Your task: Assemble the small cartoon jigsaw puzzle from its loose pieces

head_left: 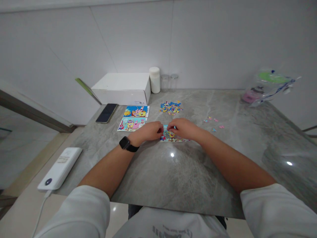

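A small, partly assembled cartoon jigsaw puzzle (171,135) lies on the table in front of me, its right part hidden under my right hand. My left hand (154,131) is closed at the puzzle's left edge, with curled fingers that touch or nearly touch it. Over the puzzle's upper middle, my right hand (183,128) has thumb and fingers pinched together; anything between them is too small to make out. Beyond both hands is a pile of loose puzzle pieces (170,107). Several more pieces (214,130) are scattered to the right. Cartoon picture cards (133,124) lie on the left.
Along the back of the grey table (170,175) stand a white box (121,87), a white bottle (155,80) and two glass jars (174,82). A phone (106,113) and a cabled white power bank (60,168) are left; a plastic bag (267,87) is far right.
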The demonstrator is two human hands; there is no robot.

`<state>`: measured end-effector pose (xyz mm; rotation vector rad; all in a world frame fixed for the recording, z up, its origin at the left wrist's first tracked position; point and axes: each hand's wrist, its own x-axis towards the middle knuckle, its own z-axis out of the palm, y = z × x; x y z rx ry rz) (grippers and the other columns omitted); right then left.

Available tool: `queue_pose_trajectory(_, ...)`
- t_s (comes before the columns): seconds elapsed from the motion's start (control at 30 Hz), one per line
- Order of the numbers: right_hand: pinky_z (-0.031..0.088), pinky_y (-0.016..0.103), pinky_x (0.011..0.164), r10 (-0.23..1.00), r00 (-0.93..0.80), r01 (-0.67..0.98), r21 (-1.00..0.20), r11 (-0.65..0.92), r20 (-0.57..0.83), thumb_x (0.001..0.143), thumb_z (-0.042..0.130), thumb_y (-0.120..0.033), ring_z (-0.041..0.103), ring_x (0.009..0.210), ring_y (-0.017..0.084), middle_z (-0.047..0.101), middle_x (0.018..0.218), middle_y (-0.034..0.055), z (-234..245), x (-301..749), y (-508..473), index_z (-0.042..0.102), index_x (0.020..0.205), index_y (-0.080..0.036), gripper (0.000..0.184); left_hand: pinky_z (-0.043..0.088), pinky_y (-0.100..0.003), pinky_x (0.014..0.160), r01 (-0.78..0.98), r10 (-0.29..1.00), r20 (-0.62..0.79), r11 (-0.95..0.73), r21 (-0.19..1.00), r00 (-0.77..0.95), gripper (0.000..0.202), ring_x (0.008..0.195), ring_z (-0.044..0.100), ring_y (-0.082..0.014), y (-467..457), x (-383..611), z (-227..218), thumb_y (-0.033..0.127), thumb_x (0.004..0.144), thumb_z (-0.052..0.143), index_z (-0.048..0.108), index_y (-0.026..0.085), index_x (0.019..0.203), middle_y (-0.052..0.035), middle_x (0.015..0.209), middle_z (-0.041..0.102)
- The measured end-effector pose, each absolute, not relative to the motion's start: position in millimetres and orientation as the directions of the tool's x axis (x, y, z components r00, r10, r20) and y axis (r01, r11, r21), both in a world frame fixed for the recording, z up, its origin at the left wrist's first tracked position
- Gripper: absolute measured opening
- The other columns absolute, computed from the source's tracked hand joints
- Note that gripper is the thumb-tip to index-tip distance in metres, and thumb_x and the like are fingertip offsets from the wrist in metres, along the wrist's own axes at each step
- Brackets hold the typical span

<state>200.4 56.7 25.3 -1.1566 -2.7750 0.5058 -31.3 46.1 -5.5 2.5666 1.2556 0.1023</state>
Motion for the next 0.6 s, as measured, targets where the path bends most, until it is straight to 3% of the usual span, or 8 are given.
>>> queue_pose_trajectory(0.13, 0.046, 0.030, 0.086, 0.752, -0.657, 0.695, -0.351, 0.627, 0.044, 0.095, 0.063, -0.017, 0.068, 0.094, 0.021, 0.080, 0.105, 0.0064, 40, 218, 67, 0.083, 0.106, -0.022, 0.023, 0.051, -0.032, 0.082, 0.747, 0.783, 0.011, -0.598, 0.289, 0.622, 0.016, 0.092, 0.067, -0.0211, 46, -32, 0, 0.024, 0.090, 0.060, 0.072, 0.019, 0.098, -0.0071, 0.102, 0.072)
queue_pose_trajectory(0.3, 0.046, 0.030, 0.080, 0.841, -0.522, 0.758, -0.376, 0.533, 0.140, 0.095, 0.065, -0.022, 0.068, 0.085, 0.019, 0.080, 0.099, 0.0051, 65, 252, 77, 0.082, 0.104, -0.022, 0.020, 0.052, -0.034, 0.083, 0.713, 0.775, 0.225, -0.632, 0.305, 0.591, 0.017, 0.093, 0.066, -0.0219, 44, -28, 6, 0.015, 0.088, 0.056, 0.070, 0.019, 0.099, -0.0080, 0.102, 0.070)
queue_pose_trajectory(0.47, 0.045, 0.029, 0.076, 0.902, -0.425, 0.826, -0.377, 0.420, 0.076, 0.094, 0.065, -0.030, 0.068, 0.083, 0.019, 0.079, 0.094, 0.0040, 91, 293, 78, 0.081, 0.104, -0.022, 0.021, 0.052, -0.039, 0.087, 0.657, 0.692, 0.374, -0.715, 0.239, 0.618, 0.018, 0.096, 0.065, -0.0243, 47, -28, -8, 0.013, 0.092, 0.055, 0.072, 0.020, 0.095, -0.0091, 0.101, 0.070)
queue_pose_trajectory(0.6, 0.046, 0.029, 0.076, 0.926, -0.378, 0.865, -0.354, 0.355, 0.003, 0.094, 0.065, -0.034, 0.068, 0.084, 0.019, 0.080, 0.096, 0.0050, 107, 320, 74, 0.081, 0.105, -0.021, 0.023, 0.052, -0.039, 0.088, 0.624, 0.678, 0.431, -0.728, 0.282, 0.596, 0.018, 0.096, 0.065, -0.0241, 53, -29, -21, 0.014, 0.093, 0.055, 0.072, 0.020, 0.097, -0.0080, 0.100, 0.070)
